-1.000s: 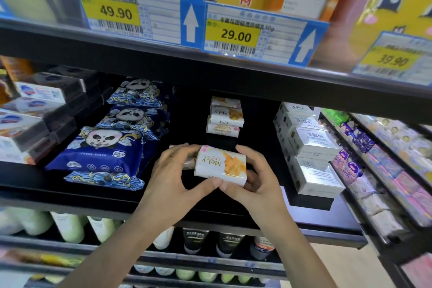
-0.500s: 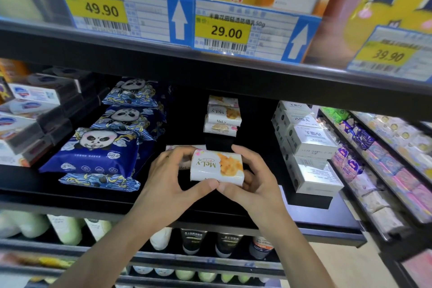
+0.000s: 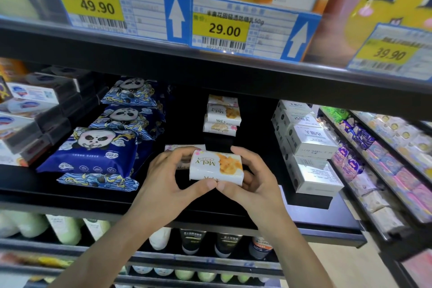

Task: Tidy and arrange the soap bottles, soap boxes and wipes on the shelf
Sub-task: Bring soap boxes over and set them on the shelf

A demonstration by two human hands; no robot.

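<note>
Two hands held one white MeLy soap bar at the centre of the frame, just above the front part of the black shelf. The left hand curled its fingers over the bar's left end with the thumb under the front edge; the right hand wrapped the right end the same way, and the two thumb tips touched beneath the pack. The print on the bar's top face read upside down, with an orange picture on its right half. Just behind the left hand's fingers lay another flat soap pack on the shelf, partly hidden.

Farther back, at the centre, a small stack of MeLy soaps stood on a dark riser. To the left of centre, blue panda wipes packs lay stacked in a row running toward the back. At the left edge sat black-and-white soap boxes, piled in steps. Right of centre stood white soap boxes, stacked in a row. At the far right, a slanted rack held small purple and pink packs.

Along the upper shelf edge hung price tags reading 49.90, 29.00 and 39.90. In the lower part of the frame, pale bottles and dark tubes stood on the shelf below.
</note>
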